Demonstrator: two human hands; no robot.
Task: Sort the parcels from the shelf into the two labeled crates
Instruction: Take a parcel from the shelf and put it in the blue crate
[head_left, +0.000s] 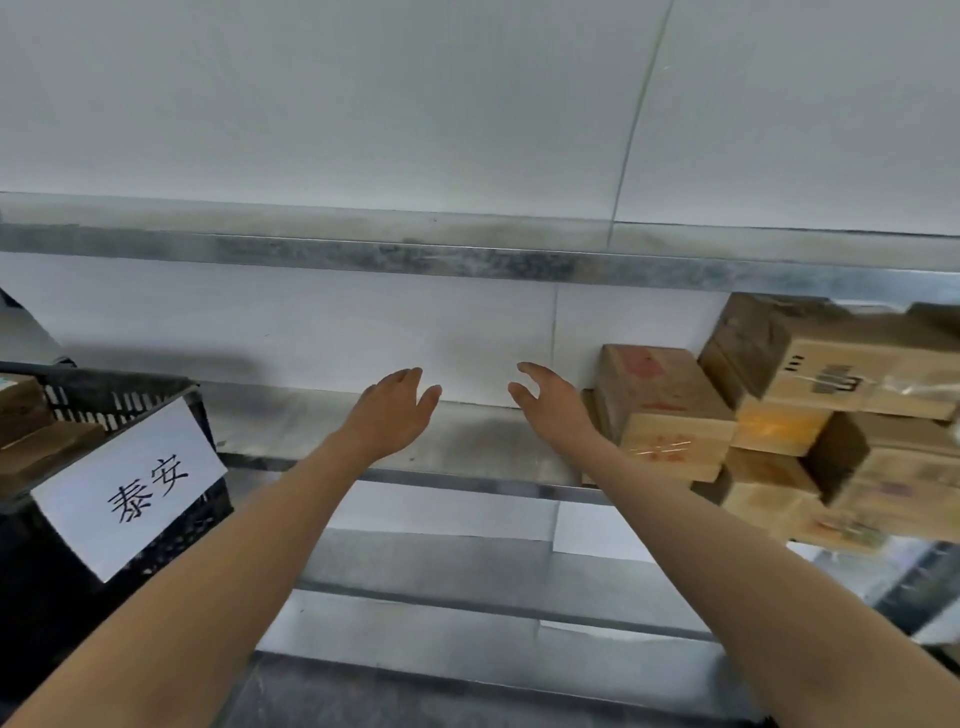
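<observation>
Both forearms, bare, extend from the bottom edge of the head view and angle in toward the middle of the metal shelf.

Left hand: over the shelf's middle, near its back edge. Fingers straight and close together, thumb held apart, palm turned inward toward the other hand. It grips nothing, and no contact with the shelf surface can be seen.

Right hand: level with the left and a little apart from it. Fingers loosely spread and slightly bent, thumb out, palm facing the left hand. It is empty. The wrist sits just beside the nearest box of the parcel stack; I cannot tell whether they touch.

Parcel stack: brown cardboard boxes piled unevenly at the shelf's right end, several tilted. Their printing is too blurred to read.

Black crate: at the shelf's left end, with lattice walls. A white paper label with two handwritten characters hangs on its near side. Brown crated boxes show above the rim.

White wall stands behind the shelf, with a metal rail running across above the hands.
</observation>
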